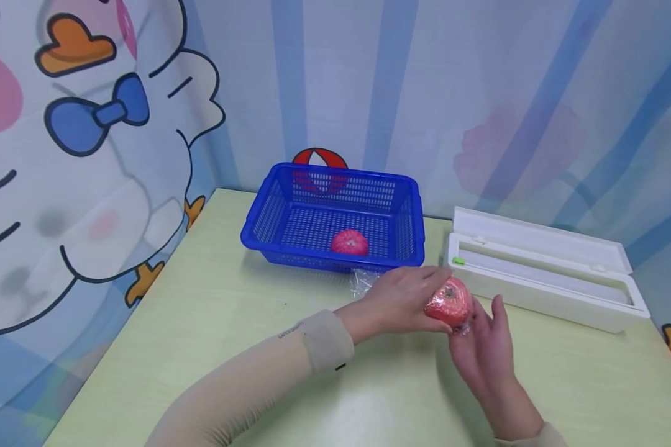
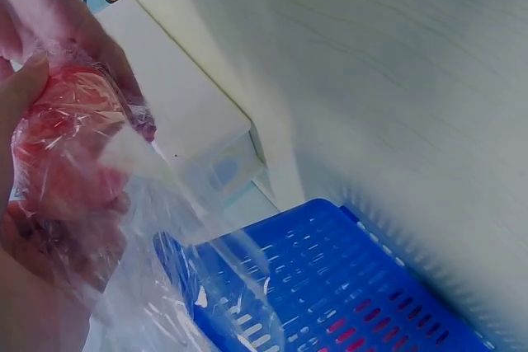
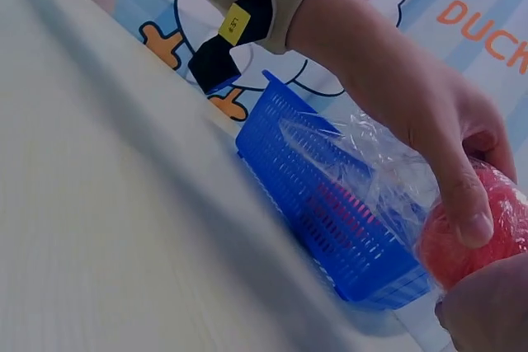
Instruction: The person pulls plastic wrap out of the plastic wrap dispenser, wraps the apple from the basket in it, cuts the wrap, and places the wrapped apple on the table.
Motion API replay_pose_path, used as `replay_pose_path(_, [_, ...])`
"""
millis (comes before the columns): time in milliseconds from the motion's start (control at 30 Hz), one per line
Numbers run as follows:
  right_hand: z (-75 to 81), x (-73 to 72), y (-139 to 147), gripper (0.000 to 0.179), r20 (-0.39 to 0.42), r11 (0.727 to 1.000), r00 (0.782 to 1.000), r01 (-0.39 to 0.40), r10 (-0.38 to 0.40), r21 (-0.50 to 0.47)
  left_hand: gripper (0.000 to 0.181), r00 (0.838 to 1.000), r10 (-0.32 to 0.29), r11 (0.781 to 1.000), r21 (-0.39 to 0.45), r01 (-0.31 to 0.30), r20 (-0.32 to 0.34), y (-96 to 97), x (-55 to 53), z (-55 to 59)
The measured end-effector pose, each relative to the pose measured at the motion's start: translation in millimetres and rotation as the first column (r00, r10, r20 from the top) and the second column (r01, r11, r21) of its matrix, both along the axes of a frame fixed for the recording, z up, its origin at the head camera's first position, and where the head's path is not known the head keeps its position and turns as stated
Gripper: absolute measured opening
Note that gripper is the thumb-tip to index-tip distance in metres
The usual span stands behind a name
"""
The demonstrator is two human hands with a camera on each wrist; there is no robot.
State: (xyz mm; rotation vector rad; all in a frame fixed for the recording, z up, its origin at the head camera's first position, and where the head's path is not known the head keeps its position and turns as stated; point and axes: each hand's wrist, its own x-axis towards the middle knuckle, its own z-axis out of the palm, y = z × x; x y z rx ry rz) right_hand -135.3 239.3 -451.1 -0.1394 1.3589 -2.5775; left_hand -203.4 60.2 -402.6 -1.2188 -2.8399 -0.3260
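Observation:
A red apple [image 1: 450, 302] wrapped in clear cling film is held up over the table, in front of the white box. My left hand [image 1: 405, 301] grips it from the left, fingers over the top and thumb along the near side. Against its right and lower side lies my right hand [image 1: 483, 351], palm up and thumb standing apart; its fingertips are partly hidden by the apple. Loose film [image 2: 165, 237] trails from the apple past the left hand toward the basket, and the right wrist view shows this film [image 3: 371, 162] too.
Behind the hands stands a blue plastic basket [image 1: 335, 261] with another red apple [image 1: 349, 243] in it. To the right, a long white cling film box [image 1: 553, 304] has its lid raised and a green slider [image 1: 458, 261] at its left end. A printed curtain [image 1: 346, 81] hangs behind the table.

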Motion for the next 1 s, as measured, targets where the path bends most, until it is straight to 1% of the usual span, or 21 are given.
replay_pose_path(133, [0.4,0.0,6.4,0.092,0.035,0.999,0.998,-0.047,0.047,0.003,0.093,1.000,-0.010,1.000,-0.004,0.010,0.010,0.1,-0.5,0.9])
replay_pose_path(300, [2.9,-0.7,8.4,0.095,0.059,0.994,0.992,-0.109,0.111,-0.027,0.094,1.000,-0.028,0.999,-0.031,0.028,-0.009,-0.6,-0.2,0.6])
replay_pose_path(367, [2.7,-0.7,7.5,0.093,0.068,0.993,0.991,-0.110,0.113,-0.047,0.094,0.999,-0.034,0.999,-0.038,0.034,-0.012,-1.0,0.4,0.2])
replay_pose_path(467, [1.4,-0.2,4.7,0.088,0.089,0.993,0.992,-0.088,0.094,-0.073,0.095,0.999,-0.046,0.998,-0.044,0.046,-0.012,-2.0,1.2,-1.4])
replay_pose_path(600, [0.1,0.5,-1.6,0.082,0.117,0.996,0.991,-0.050,0.059,-0.073,0.096,0.998,-0.058,0.997,-0.048,0.058,-0.014,-4.3,2.1,-4.1])
replay_pose_path(767, [0.1,0.5,-7.9,0.077,0.141,0.998,0.990,-0.017,0.026,-0.067,0.095,0.998,-0.058,0.997,-0.053,0.057,-0.016,-6.6,3.5,-6.2])
replay_pose_path(833, [0.0,0.4,-9.5,0.072,0.145,0.998,0.989,-0.014,0.023,-0.066,0.096,0.999,-0.054,0.997,-0.057,0.053,-0.010,-7.4,4.3,-6.5])
replay_pose_path(900, [-0.7,0.3,-10.0,0.071,0.147,0.998,0.989,-0.021,0.029,-0.056,0.095,0.999,-0.051,0.997,-0.064,0.050,-0.009,-8.5,4.9,-6.8])
replay_pose_path(967, [-2.2,-0.7,-8.2,0.074,0.133,0.999,0.990,-0.051,0.053,-0.015,0.096,0.999,-0.049,0.996,-0.070,0.048,-0.010,-10.2,5.4,-7.3])
replay_pose_path(1000, [-3.3,-1.5,-6.4,0.076,0.115,0.997,0.991,-0.071,0.067,0.028,0.095,0.999,-0.048,0.996,-0.075,0.047,-0.009,-11.3,5.8,-7.3])
